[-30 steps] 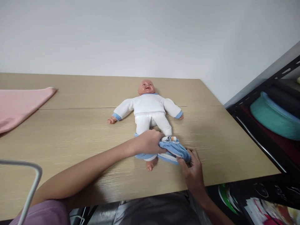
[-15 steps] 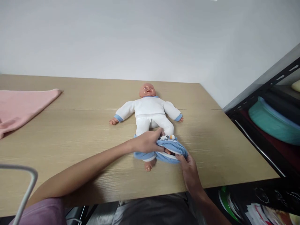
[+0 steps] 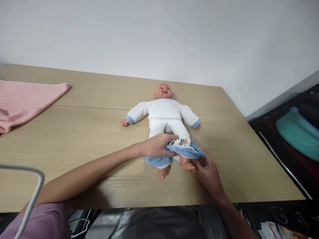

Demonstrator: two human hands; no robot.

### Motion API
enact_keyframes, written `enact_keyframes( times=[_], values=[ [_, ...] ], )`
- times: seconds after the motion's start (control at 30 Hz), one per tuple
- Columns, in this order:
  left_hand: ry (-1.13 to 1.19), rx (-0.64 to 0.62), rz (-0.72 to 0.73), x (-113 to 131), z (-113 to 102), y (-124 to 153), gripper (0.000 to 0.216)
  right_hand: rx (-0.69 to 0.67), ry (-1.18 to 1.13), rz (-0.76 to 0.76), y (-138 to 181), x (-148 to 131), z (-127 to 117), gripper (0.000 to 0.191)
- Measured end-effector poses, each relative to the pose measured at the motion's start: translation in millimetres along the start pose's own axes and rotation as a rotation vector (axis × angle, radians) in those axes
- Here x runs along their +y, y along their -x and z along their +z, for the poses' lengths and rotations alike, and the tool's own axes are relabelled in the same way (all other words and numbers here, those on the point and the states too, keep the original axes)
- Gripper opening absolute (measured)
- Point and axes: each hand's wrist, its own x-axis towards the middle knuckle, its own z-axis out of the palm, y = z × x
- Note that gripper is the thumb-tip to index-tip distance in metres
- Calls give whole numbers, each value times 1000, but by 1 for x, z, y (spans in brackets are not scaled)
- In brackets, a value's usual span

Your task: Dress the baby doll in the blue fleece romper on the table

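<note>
Nearest to me, at the lower left edge, a bent grey wire hanger (image 3: 30,189) cuts across my purple sleeve (image 3: 37,222). My left forearm runs from there up and right over the wooden table (image 3: 87,139).

My right hand (image 3: 208,172) comes in from the near right. Its fingertips are pinched on the lower right edge of the blue garment (image 3: 185,151), just beside the doll's right-hand bare foot (image 3: 187,165), which shows below the cloth. The other bare foot (image 3: 162,173) pokes out to its left, a little nearer to me.

My left hand (image 3: 157,146) is closed around the left side of the same blue garment, fingers curled over the bunched fabric at the doll's lower legs. The garment is gathered around both shins, with a small white patch bearing an eye and an orange mark on its upper fold. A blue cuff (image 3: 157,162) sits on the left leg, below my hand.

Beyond my hands, the baby doll (image 3: 163,114) lies on its back in the middle of the table, in a white top and white trousers, arms spread, head pointing away from me.

At the far left a pink cloth (image 3: 25,103) lies flat on the table. At the right, off the table, a dark shelf (image 3: 286,139) holds a teal folded thing (image 3: 299,132). A plain white wall (image 3: 159,36) stands behind.
</note>
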Motion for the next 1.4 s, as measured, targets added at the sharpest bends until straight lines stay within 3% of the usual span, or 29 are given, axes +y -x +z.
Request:
enact_keyframes(
  times=[0.1, 0.2, 0.27, 0.33, 0.47, 0.57, 0.7, 0.9, 0.97, 1.07, 1.17, 1.3, 1.4],
  values=[
    [-48, 8, 83, -3, -3, -1, 9, -142, 165, -106, -22, -10, -19, 22],
    [-62, -35, 140, -9, -5, -3, 12, -440, 316, -163, -48, -32, -34, 15],
    [-95, -43, 117, -10, -4, -4, 15, -628, 393, -180, -63, -45, -40, 19],
    [-157, -10, 61, -9, -4, -4, 24, -707, 466, -221, -74, -54, -45, 26],
    [-343, 154, 47, -1, -7, 5, 53, -694, 531, -314, -86, -54, -55, 34],
    [-434, 276, 35, -2, -18, 20, 59, -691, 443, -294, -100, -45, -59, 26],
    [-420, 243, 6, -14, -38, 42, 52, -623, 204, -169, -127, -31, -47, 34],
    [-107, 161, 26, -32, -45, 61, 32, -482, 31, -104, -144, -22, -9, 36],
    [99, 256, 15, -43, -35, 63, 31, -441, 12, -94, -140, -19, -2, 36],
    [416, 522, -82, -65, -14, 63, 43, -403, 1, -52, -133, -13, 1, 37],
    [507, 578, -170, -79, -2, 62, 46, -397, 13, -27, -129, -9, -1, 39],
    [198, 640, -166, -77, -7, 66, 32, -368, 20, -66, -132, -2, -3, 38],
    [-100, 724, -92, -70, -11, 69, 21, -308, 13, -210, -133, 3, 1, 31]
  ],
)
